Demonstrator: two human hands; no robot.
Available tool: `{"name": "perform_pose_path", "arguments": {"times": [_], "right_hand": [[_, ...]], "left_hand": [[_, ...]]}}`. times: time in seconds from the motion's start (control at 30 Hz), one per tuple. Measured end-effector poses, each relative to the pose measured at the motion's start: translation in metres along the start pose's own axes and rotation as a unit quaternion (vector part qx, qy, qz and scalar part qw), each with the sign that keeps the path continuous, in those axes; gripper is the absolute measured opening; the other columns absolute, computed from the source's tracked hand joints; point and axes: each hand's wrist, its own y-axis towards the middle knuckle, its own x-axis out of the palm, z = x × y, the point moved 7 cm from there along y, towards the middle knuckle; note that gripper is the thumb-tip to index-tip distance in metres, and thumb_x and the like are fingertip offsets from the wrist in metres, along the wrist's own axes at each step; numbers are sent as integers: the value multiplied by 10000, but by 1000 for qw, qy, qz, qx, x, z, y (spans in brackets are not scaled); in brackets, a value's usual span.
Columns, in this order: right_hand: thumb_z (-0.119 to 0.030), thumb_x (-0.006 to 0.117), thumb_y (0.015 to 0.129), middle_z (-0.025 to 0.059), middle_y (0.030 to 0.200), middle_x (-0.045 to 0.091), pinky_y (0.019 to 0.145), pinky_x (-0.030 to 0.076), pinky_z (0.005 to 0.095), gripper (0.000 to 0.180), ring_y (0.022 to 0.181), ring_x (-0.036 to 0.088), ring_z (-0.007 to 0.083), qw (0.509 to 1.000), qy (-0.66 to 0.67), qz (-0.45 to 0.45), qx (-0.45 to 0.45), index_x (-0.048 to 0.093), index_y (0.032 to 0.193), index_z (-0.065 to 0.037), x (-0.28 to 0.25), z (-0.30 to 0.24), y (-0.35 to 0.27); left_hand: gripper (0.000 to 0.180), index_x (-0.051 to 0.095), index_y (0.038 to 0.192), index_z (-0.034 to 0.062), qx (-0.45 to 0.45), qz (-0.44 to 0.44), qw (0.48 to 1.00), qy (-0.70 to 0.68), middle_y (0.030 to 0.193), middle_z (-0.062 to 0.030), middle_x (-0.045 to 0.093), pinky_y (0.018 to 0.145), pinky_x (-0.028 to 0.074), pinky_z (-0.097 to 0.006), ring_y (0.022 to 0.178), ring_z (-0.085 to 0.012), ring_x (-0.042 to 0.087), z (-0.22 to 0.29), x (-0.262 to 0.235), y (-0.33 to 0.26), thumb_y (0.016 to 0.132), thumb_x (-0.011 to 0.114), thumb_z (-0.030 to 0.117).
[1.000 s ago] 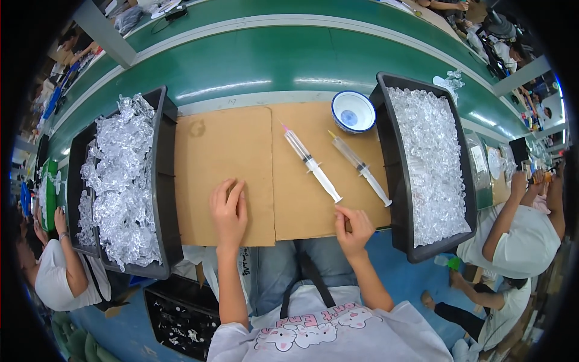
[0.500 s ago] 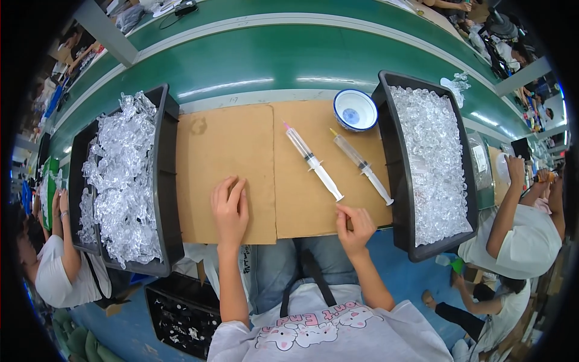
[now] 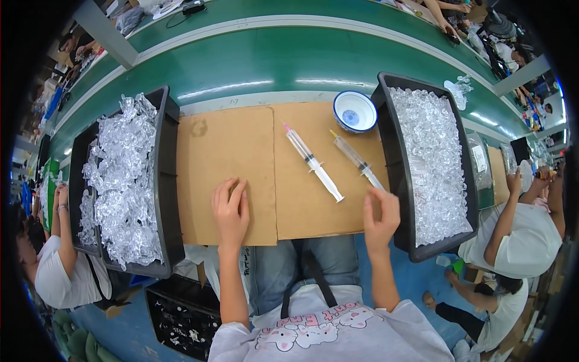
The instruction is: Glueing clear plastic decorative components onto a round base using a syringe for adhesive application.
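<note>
My left hand [image 3: 230, 211] lies flat and open on the brown cardboard sheet [image 3: 226, 145], fingers together and nothing in them. Over the lower right of the sheet is my right hand [image 3: 381, 220], its fingers curved and the thumb apart from them. It covers the plunger end of a syringe with a yellow tip [image 3: 351, 152]; contact cannot be made out. To the left of that, a larger syringe with a pink tip [image 3: 307, 154] lies slanted, its white plunger drawn out. A white bowl with a blue rim [image 3: 355, 111] stands beyond both syringes.
A black bin [image 3: 169, 181] heaped with clear plastic pieces flanks the sheet on the left. Another black bin [image 3: 395, 157] on the right holds small clear pieces. A dark crate [image 3: 184, 317] sits on the floor. Co-workers sit at both sides.
My right hand has moved right and slightly forward, from the larger syringe's plunger end to the yellow-tipped syringe's, and its fingers have opened. My left hand and both syringes stay put.
</note>
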Motion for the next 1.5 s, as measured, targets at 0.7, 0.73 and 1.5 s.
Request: {"name": "perform_pose_path", "arguments": {"times": [0.7, 0.73, 1.5], "right_hand": [[-95, 639, 899, 95, 1065, 633, 792, 489, 284, 341, 925, 615, 184, 980, 111, -90, 138, 568, 1228, -45, 30, 42, 27], [-95, 639, 899, 95, 1065, 633, 792, 489, 284, 341, 925, 615, 184, 980, 107, -88, 141, 568, 1228, -45, 27, 42, 23], [-25, 508, 949, 190, 1276, 530, 492, 383, 145, 501, 683, 509, 48, 849, 446, -86, 271, 266, 1379, -111, 20, 15, 11]], "left_hand": [[200, 656, 1033, 26, -23, 8, 999, -36, 1082, -128, 604, 893, 445, -416, 1032, -318, 563, -7, 2, -2, 837, 617, 27], [200, 656, 1035, 25, -29, 11, 998, -50, 1084, -128, 604, 893, 445, -413, 1033, -318, 562, -9, 2, -4, 839, 616, 25], [210, 655, 1062, 30, -22, 5, 1000, -21, 1097, -127, 618, 902, 445, -385, 1023, -304, 586, -3, -1, 1, 865, 587, 10]]}}
